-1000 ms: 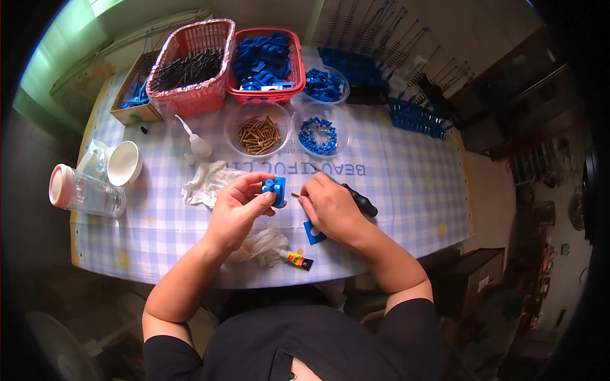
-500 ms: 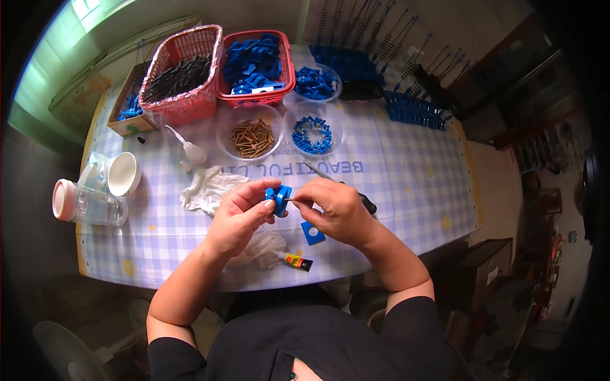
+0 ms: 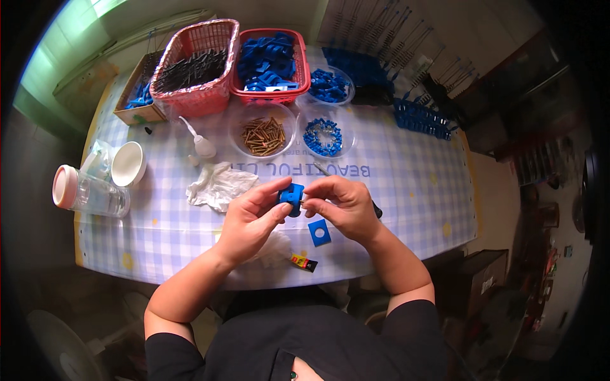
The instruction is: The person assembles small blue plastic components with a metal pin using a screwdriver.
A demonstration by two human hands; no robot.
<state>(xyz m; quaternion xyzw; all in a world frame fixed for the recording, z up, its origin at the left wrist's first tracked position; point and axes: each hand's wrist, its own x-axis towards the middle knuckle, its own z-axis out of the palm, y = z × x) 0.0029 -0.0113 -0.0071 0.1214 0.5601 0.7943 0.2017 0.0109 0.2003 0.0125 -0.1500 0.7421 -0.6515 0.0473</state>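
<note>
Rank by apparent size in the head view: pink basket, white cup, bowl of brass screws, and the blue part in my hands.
1. pink basket
2. bowl of brass screws
3. white cup
4. blue part

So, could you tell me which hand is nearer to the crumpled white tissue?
Left. The left hand is just right of the tissue; the right hand lies farther right.

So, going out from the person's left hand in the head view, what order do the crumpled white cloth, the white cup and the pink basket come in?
From the left hand:
1. Crumpled white cloth, just up and to its left on the table.
2. White cup, farther left, near the table's left edge.
3. Pink basket, at the far side of the table.
</note>
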